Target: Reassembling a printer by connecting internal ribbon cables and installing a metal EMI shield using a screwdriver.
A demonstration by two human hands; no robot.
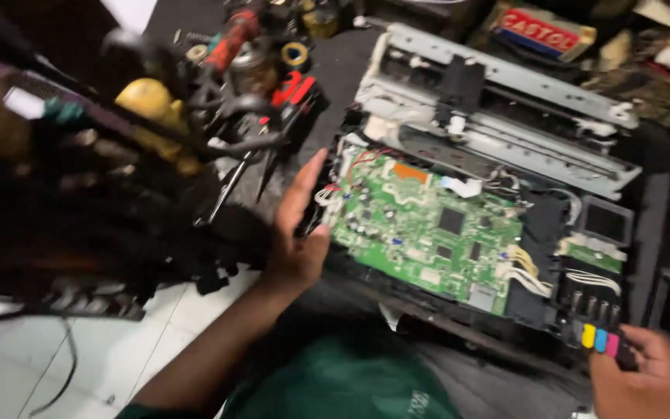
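An opened printer (pixel 498 116) lies in front of me, its grey metal frame at the back and a green circuit board (pixel 420 233) exposed on top. My left hand (pixel 298 233) grips the printer's left edge beside the board, fingers up along the side and thumb hooked on the edge. My right hand (pixel 649 380) holds the printer's lower right corner, by the yellow, blue and pink ink cartridge tabs (pixel 600 340). White wire bundles (pixel 525 271) run along the board's right side.
A heap of tools (pixel 250 85) lies at the upper left: screwdrivers with red handles, pliers, a yellow object, rolls of tape. Dark blurred parts (pixel 56 217) fill the left. White tiled floor (pixel 79 357) shows at lower left. A red and white box (pixel 540 31) sits at the top.
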